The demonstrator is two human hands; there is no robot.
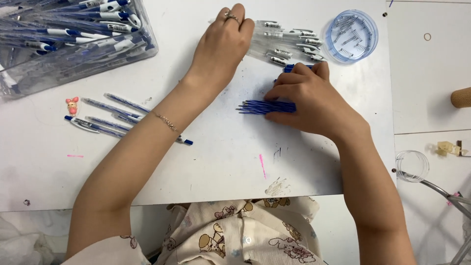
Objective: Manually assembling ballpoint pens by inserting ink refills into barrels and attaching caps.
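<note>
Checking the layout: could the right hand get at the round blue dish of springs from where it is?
Probably yes. The right hand rests on the blue refills, and the dish of springs sits just beyond it, open-topped, with only bare table between.

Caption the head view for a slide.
Left hand on clear pen barrels, right hand gathering blue refills.

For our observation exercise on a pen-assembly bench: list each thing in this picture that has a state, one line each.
Left hand: flat, palm down on the clear pen barrels.
Right hand: fingers curled over the blue refills.
Blue refills: bunched, lying flat, tips pointing left.
Round blue tub: open, springs inside.
Clear bin: open, full of pens.
Loose pens: lying on the table.
</note>
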